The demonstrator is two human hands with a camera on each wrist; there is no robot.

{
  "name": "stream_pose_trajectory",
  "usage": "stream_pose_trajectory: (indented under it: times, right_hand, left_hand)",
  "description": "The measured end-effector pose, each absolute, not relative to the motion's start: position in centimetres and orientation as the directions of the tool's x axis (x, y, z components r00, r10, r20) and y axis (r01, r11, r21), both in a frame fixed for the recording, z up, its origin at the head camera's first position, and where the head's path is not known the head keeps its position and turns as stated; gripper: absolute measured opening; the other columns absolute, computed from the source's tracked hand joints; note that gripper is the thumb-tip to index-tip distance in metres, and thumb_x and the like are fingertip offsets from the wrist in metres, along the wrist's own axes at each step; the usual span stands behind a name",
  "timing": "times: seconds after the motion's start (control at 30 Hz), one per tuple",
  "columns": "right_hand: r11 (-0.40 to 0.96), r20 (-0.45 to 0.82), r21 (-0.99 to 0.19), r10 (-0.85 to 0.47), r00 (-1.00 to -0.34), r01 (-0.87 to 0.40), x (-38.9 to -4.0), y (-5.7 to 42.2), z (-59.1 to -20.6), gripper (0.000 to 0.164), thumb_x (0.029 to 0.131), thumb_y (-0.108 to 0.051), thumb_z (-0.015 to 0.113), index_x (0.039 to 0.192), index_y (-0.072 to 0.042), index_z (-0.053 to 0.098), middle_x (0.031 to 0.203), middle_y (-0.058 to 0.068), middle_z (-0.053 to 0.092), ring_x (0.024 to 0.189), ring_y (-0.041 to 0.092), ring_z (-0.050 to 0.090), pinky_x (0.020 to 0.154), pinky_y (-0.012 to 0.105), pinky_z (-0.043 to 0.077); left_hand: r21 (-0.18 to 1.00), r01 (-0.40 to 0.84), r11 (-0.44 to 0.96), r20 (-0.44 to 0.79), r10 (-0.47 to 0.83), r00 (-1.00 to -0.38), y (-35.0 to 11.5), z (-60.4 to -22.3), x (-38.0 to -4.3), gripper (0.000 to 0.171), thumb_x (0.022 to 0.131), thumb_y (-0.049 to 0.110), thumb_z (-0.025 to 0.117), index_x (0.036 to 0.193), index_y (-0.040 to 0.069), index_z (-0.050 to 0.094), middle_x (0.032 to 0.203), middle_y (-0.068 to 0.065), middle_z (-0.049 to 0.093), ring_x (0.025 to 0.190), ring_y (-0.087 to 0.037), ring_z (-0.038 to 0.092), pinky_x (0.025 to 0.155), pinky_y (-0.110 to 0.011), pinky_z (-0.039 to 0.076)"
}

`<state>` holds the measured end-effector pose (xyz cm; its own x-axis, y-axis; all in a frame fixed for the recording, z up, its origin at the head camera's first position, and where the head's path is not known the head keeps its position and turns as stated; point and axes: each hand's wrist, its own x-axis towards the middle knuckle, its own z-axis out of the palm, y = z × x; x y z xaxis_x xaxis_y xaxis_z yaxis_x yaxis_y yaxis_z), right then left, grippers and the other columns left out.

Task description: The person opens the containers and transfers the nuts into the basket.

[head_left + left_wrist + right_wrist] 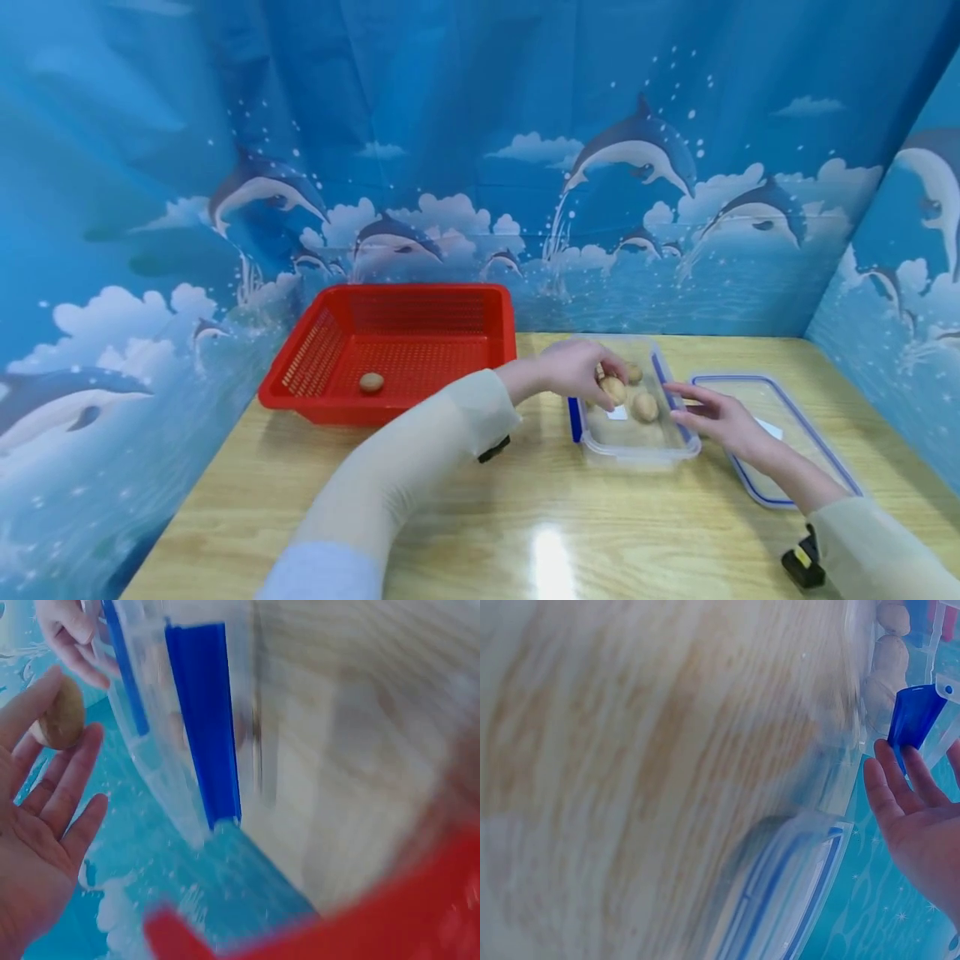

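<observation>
Over the left half of a clear container (637, 454), 1 brown oval piece (613, 390) is pinched by the fingertips of the left hand (579, 371). The grip is narrowed to the width of the piece; in the left wrist view, the remaining fingers are spread and held off it. Near a blue clip (916, 712), the container's right side is touched by the right hand (714, 418), whose fingers are extended and loosely parted, with nothing grasped. Inside the container, at least 2 loose pieces (645, 407) are seen.

Left of the container, a red basket (337, 410) is set on a wooden table (465, 533), with 1 further piece (371, 382) lying on its floor near the front. To the right, a clear lid (787, 429) edged in blue is laid on the table, partly covered by the right forearm. Behind the table, a blue curtain (450, 83) printed with dolphins is hung. Both arms are covered by pale sleeves (420, 450).
</observation>
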<state>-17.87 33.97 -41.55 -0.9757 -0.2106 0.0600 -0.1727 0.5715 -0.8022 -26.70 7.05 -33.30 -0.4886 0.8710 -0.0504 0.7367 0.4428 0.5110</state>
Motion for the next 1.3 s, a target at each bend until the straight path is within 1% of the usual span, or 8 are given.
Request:
stream_pose_trajectory:
  times: [0.2,0.4,0.53,0.67,0.8,1.0,1.17,1.3]
  right_hand:
    - [0.581,0.058,-0.795,-0.212,-0.976,-0.173,-17.8,34.0,-41.5,0.053,0.099,-0.018,0.057,0.143,0.007,0.04,0.141,0.034,0.039,0.116,0.048,0.052,0.082,0.019,0.049]
    - [0.581,0.058,-0.795,-0.212,-0.976,-0.173,-17.8,33.8,-41.5,0.055,0.099,-0.022,0.058,0.143,0.006,0.039,0.142,0.033,0.039,0.117,0.047,0.05,0.084,0.02,0.049]
    - [0.587,0.056,-0.791,-0.207,-0.977,-0.17,-17.8,34.0,-41.5,0.055,0.1,-0.022,0.057,0.144,0.006,0.039,0.142,0.032,0.039,0.118,0.047,0.049,0.084,0.019,0.048]
    - [0.589,0.048,-0.792,-0.204,-0.978,-0.162,-17.8,34.1,-41.6,0.056,0.1,-0.023,0.057,0.145,0.005,0.038,0.143,0.032,0.038,0.119,0.048,0.049,0.083,0.016,0.046]
    - [0.591,0.049,-0.79,-0.202,-0.978,-0.162,-17.9,34.0,-41.7,0.056,0.1,-0.023,0.057,0.144,0.005,0.039,0.142,0.032,0.039,0.118,0.048,0.049,0.083,0.016,0.047]
    - [0.595,0.052,-0.787,-0.199,-0.979,-0.163,-17.8,34.2,-41.3,0.056,0.1,-0.024,0.057,0.144,0.006,0.039,0.142,0.032,0.039,0.118,0.046,0.05,0.084,0.021,0.049]
    - [0.575,0.044,-0.804,-0.194,-0.98,-0.15,-17.7,34.1,-41.4,0.056,0.1,-0.023,0.056,0.145,0.005,0.038,0.143,0.031,0.038,0.119,0.047,0.048,0.084,0.018,0.047]
    - [0.565,0.031,-0.814,-0.193,-0.981,-0.137,-17.6,34.1,-41.5,0.057,0.1,-0.025,0.056,0.145,0.004,0.038,0.145,0.031,0.036,0.121,0.048,0.047,0.084,0.015,0.045]
  left_hand:
    - [0.604,0.663,0.442,-0.022,0.841,-0.541,2.4,-31.6,-26.8,0.036,0.081,0.024,0.081,0.115,0.017,0.069,0.105,0.01,0.063,0.083,-0.005,0.061,0.07,-0.019,0.05]
    - [0.619,0.624,0.478,0.021,0.784,-0.621,-3.2,-30.6,-27.1,0.034,0.08,0.019,0.082,0.111,0.016,0.07,0.1,0.007,0.064,0.08,-0.01,0.062,0.071,-0.024,0.052]
    - [0.61,0.594,0.525,0.037,0.73,-0.682,-6.6,-30.4,-27.7,0.037,0.079,0.018,0.082,0.113,0.015,0.069,0.099,0.006,0.064,0.087,-0.015,0.06,0.072,-0.026,0.053]
    - [0.618,0.54,0.571,0.03,0.669,-0.743,-9.9,-30.7,-28.7,0.039,0.079,0.022,0.083,0.115,0.017,0.069,0.104,0.007,0.064,0.094,-0.017,0.058,0.074,-0.028,0.054]
    - [0.608,0.505,0.613,0.017,0.625,-0.78,-12.6,-31.3,-30.3,0.037,0.08,0.022,0.082,0.114,0.02,0.069,0.108,0.006,0.064,0.098,-0.018,0.058,0.078,-0.03,0.054]
    - [0.598,0.452,0.662,-0.024,0.579,-0.815,-14.5,-32.6,-32.7,0.034,0.081,0.016,0.08,0.114,0.013,0.069,0.107,-0.001,0.065,0.098,-0.022,0.057,0.078,-0.034,0.054]
    - [0.569,0.418,0.708,-0.08,0.553,-0.829,-15.3,-34.3,-34.1,0.033,0.082,0.012,0.079,0.113,0.007,0.069,0.104,-0.004,0.065,0.096,-0.025,0.056,0.079,-0.035,0.053]
    - [0.568,0.39,0.725,-0.149,0.556,-0.818,-15.8,-35.7,-34.4,0.033,0.083,0.01,0.078,0.113,0.003,0.068,0.103,-0.006,0.063,0.097,-0.027,0.054,0.08,-0.036,0.052]
